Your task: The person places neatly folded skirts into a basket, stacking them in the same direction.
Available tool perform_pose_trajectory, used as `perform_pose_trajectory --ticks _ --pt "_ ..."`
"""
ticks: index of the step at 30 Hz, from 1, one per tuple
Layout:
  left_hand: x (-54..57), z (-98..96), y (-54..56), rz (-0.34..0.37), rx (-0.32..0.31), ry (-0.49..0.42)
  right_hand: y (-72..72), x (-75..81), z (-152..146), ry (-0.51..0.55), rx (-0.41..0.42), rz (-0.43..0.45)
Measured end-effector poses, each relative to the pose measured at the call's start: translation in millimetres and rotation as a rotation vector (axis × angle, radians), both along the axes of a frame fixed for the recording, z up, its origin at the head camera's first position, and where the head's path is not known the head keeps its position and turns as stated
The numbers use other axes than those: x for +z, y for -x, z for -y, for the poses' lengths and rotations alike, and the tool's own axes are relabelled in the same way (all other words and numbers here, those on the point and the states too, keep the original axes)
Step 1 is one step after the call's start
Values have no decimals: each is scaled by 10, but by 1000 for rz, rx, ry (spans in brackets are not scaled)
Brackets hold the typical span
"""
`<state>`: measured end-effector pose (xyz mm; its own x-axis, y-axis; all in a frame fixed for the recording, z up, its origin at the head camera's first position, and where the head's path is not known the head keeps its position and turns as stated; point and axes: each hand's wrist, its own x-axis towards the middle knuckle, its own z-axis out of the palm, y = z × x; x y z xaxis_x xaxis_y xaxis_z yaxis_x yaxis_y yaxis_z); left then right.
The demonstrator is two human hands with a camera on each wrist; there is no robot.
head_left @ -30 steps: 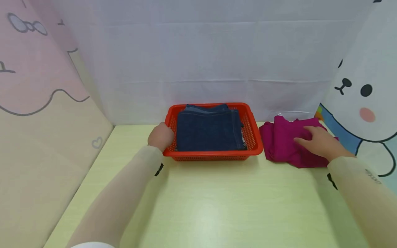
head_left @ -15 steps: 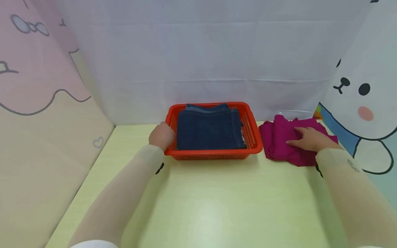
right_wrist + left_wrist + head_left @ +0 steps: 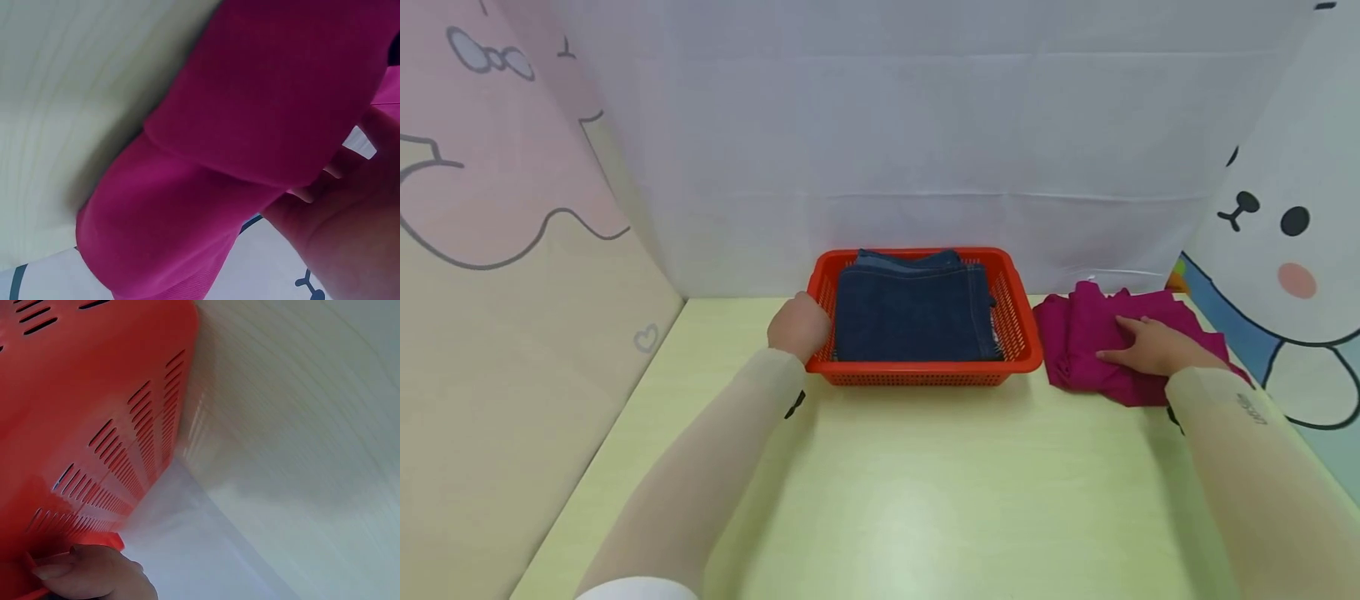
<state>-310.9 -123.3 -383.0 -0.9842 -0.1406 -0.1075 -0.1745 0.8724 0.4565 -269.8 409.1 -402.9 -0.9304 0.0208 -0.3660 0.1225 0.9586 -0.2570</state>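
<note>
A red plastic basket (image 3: 925, 377) stands against the back wall with a folded dark blue denim garment (image 3: 913, 312) inside. My left hand (image 3: 799, 325) grips its left rim. In the left wrist view, curled fingers (image 3: 94, 572) show at the edge beside the slotted wall. To the right of the basket lies a loosely folded magenta garment (image 3: 1086, 333), with a ribbed part visible in the right wrist view. On top of it rests my right hand (image 3: 1157, 346), thumb and fingers spread. The right wrist view shows these fingers along the magenta fabric (image 3: 269, 94), their tips partly hidden.
The pale wooden table (image 3: 940, 483) extends in front of the basket. A white cloth wall (image 3: 925, 125) closes off the back. Cartoon-printed panels stand at the left (image 3: 497, 333) and right (image 3: 1285, 275), the right one close to the magenta garment.
My right hand has moved left and lower onto the magenta garment. My left hand stays on the basket's rim, and the head view has shifted slightly.
</note>
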Motion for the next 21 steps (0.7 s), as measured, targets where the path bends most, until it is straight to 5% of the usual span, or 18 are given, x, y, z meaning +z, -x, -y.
perform_pose_trajectory --ticks 21 --pt "4 -8 1 15 14 -13 -165 -24 50 21 18 -20"
